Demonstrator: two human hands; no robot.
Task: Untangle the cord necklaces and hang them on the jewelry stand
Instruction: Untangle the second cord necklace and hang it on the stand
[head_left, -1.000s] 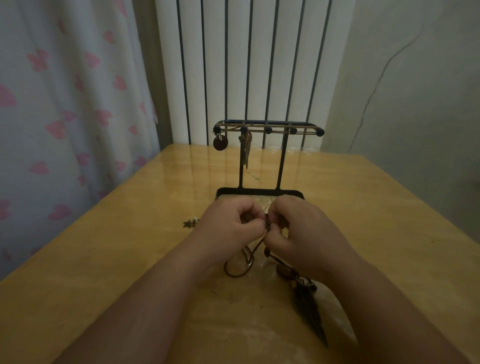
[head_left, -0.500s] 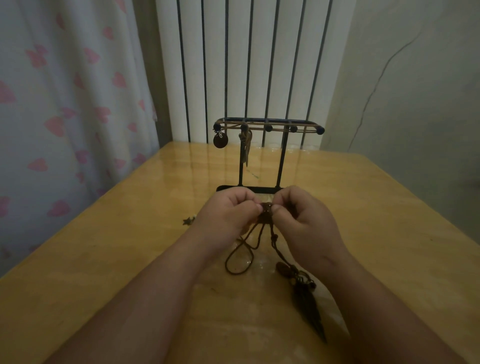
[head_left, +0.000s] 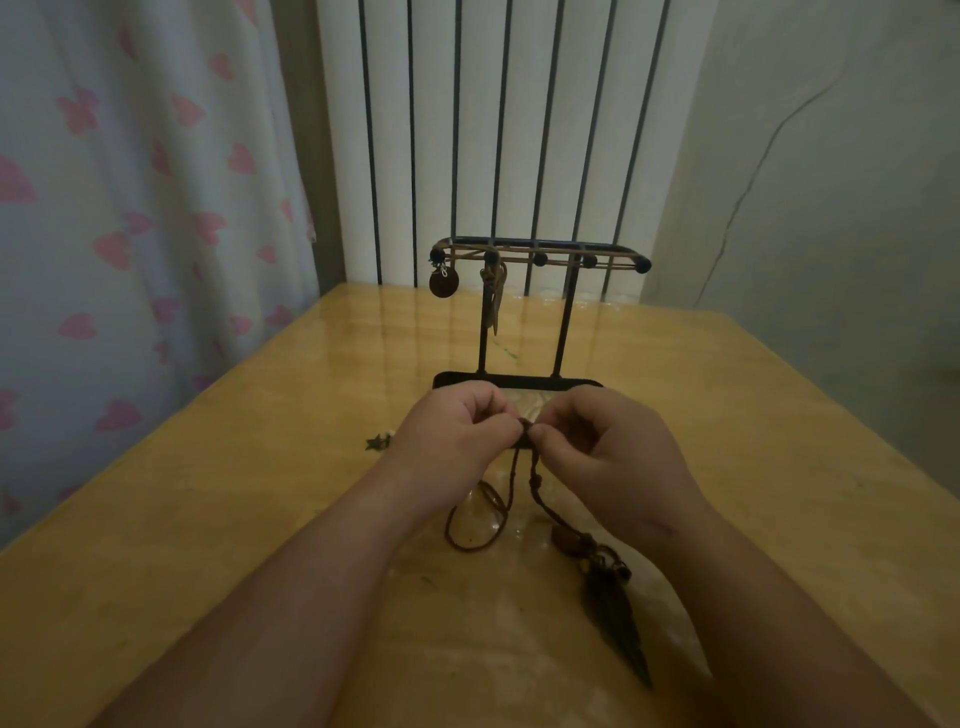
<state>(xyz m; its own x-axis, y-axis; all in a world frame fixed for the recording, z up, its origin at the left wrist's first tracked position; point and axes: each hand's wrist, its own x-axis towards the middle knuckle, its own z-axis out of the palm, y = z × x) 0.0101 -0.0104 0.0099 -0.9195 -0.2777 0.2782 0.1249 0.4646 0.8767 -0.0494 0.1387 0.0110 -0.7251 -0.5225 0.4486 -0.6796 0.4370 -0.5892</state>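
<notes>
I see both forearms reaching forward over the desk (head_left: 208, 519), and the two hands meet just in front of the base of the jewelry stand (head_left: 519, 382). The left hand (head_left: 457, 441) is curled, and its thumb and forefinger pinch the knot of the dark cord necklace (head_left: 537, 488). The right hand (head_left: 602, 457) pinches the same knot from the other side, its other fingers bent. From the knot the cord drops to the desk, where one loop lies near the left wrist. The pointed dark pendant (head_left: 618, 623) lies beside the right forearm. A round pendant (head_left: 443, 283) hangs at the stand's left end.
</notes>
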